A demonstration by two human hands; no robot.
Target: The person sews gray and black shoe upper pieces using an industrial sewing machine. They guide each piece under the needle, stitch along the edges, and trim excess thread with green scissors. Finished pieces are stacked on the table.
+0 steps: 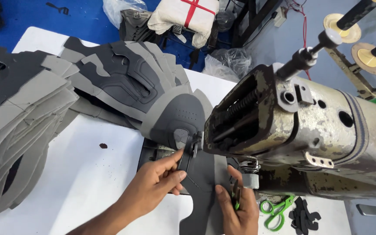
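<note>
While the left hand (155, 185) is pinching a narrow dark strip (184, 159) onto the grey shoe upper (177, 119) under the sewing machine (292, 126), the right hand (236, 204) is pressing the panel flat, gripping a small green-handled tool (236, 196). Fingers are sitting near the needle; a slip could misalign the strip.

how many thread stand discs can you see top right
2: one disc at the top edge, another disc lower right of it, each under a black rod. More may be out of frame.
</note>
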